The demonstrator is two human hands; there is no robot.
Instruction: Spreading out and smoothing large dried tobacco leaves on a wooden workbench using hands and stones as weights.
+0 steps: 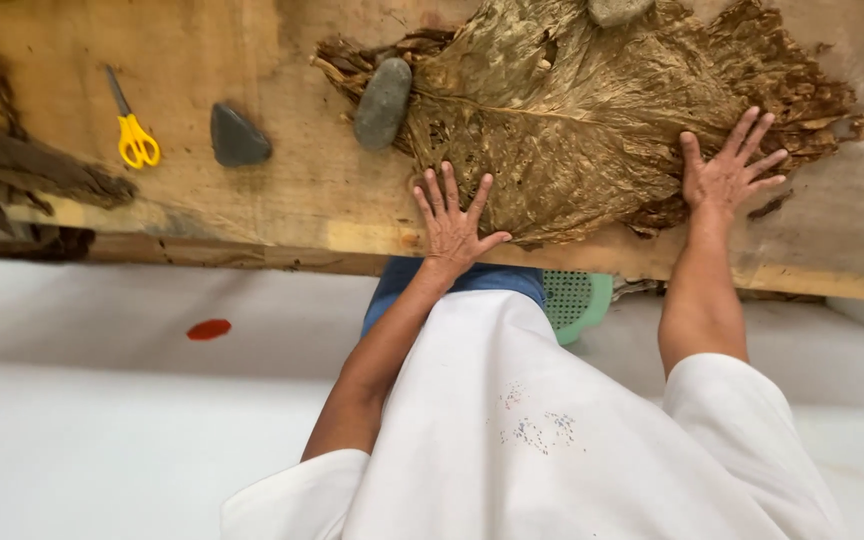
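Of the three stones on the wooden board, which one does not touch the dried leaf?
The dark, wedge-shaped stone beside the yellow scissors. It lies on bare wood, while the two grey stones rest on the leaf.

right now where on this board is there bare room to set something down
Bare wood lies between the yellow scissors and the dark stone, and along the board's near edge below that stone. The right half is crowded: the big dried leaf covers it, grey stones weigh it down, and the left hand and right hand press flat on it.
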